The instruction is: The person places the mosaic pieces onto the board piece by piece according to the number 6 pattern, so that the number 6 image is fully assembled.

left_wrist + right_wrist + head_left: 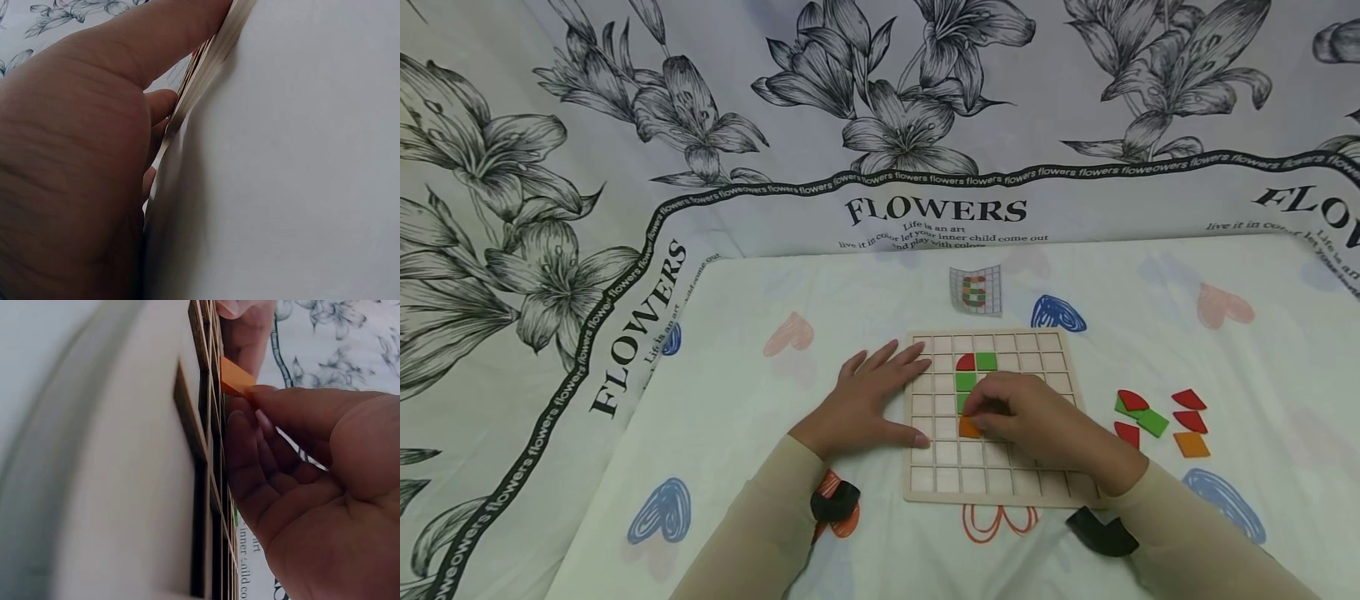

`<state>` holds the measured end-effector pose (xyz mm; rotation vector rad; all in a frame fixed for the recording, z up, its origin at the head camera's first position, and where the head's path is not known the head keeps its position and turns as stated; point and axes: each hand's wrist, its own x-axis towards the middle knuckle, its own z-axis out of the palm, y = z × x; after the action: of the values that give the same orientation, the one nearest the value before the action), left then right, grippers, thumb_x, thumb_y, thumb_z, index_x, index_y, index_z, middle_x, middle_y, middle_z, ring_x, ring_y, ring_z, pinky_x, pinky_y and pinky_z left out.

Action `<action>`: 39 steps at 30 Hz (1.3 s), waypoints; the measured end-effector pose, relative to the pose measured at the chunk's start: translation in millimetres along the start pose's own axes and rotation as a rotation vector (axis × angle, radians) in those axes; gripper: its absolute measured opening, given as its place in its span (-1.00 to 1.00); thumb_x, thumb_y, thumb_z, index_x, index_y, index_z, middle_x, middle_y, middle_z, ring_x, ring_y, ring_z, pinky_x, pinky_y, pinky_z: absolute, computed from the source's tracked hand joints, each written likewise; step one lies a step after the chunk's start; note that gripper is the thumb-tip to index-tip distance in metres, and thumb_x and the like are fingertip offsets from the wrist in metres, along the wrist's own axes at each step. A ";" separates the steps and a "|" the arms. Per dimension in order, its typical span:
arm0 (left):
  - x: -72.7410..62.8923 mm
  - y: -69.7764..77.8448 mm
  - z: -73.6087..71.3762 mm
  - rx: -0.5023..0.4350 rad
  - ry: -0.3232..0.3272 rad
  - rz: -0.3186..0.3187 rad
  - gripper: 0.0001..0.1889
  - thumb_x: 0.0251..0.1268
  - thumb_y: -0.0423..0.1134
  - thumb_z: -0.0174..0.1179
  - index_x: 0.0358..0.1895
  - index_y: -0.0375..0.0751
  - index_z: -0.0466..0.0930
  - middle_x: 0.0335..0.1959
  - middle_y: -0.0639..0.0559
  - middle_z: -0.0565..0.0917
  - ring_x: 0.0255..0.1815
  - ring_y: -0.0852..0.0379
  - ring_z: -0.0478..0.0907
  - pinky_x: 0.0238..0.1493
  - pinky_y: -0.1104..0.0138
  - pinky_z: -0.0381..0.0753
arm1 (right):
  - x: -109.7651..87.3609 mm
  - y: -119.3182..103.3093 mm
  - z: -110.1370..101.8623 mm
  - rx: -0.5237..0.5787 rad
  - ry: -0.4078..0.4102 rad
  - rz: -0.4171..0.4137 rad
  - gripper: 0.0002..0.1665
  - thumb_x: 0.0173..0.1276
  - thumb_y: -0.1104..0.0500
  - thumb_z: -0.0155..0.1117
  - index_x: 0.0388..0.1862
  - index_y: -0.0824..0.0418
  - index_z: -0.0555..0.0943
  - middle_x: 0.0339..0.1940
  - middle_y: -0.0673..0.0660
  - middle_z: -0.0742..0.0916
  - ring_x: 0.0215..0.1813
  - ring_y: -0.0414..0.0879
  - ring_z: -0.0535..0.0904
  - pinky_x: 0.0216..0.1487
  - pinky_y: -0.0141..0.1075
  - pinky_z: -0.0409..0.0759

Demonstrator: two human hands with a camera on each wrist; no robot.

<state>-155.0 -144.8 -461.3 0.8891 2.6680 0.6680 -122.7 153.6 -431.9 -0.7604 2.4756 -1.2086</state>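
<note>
A square wooden grid board (934, 480) lies on the table. My left hand (867, 410) rests at its left edge with fingers spread, fingertips and thumb touching the border. My right hand (1037, 421) is over the middle of the board. Between thumb and fingers it pinches an orange square tile (236, 377), tilted at the grid in the right wrist view. Above that tile, a red quarter-circle tile (966, 362) and a green square tile (986, 362) sit side by side in cells. More green tiles (966, 382) stand below the red one, partly hidden by my right hand.
Right of the board lie loose red quarter-circle tiles (1189, 400), overlapping green tiles (1152, 422) and an orange tile (1192, 445). A small printed pattern card (976, 291) lies beyond the board. White cloth with hearts (790, 333) covers the table; a flower-printed cloth (895, 125) hangs behind.
</note>
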 end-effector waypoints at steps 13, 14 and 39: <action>-1.0 1.1 -2.1 -0.015 0.004 -0.010 0.13 0.16 0.54 0.42 0.78 0.30 0.18 0.77 0.47 -0.06 0.78 0.22 -0.33 0.65 -0.04 -0.37 | 1.7 -2.4 0.6 -0.026 0.009 0.014 -0.87 0.56 0.26 0.45 -0.08 0.01 0.77 -0.14 -0.17 0.72 -0.05 -0.13 0.61 0.07 -0.15 0.66; -0.9 1.2 -2.1 -0.014 0.003 -0.012 0.13 0.16 0.54 0.42 0.78 0.31 0.17 0.77 0.48 -0.06 0.78 0.22 -0.34 0.65 -0.03 -0.38 | 1.4 -2.5 0.5 -0.026 0.008 0.017 -0.87 0.56 0.26 0.45 -0.08 0.01 0.77 -0.14 -0.17 0.72 -0.05 -0.13 0.61 0.07 -0.14 0.66; -1.1 2.0 -1.4 -0.020 0.000 -0.014 0.13 0.14 0.55 0.42 0.77 0.32 0.19 0.76 0.51 -0.06 0.77 0.26 -0.34 0.65 -0.03 -0.37 | -3.9 -3.7 -7.9 0.253 -0.023 0.027 -0.68 0.78 -0.01 0.15 0.12 0.13 0.75 -0.08 0.06 0.75 -0.04 0.07 0.65 -0.04 -0.14 0.64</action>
<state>-153.6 -144.6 -458.9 0.8642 2.6599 0.6906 -122.0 159.0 -424.1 -0.6659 2.2485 -1.4576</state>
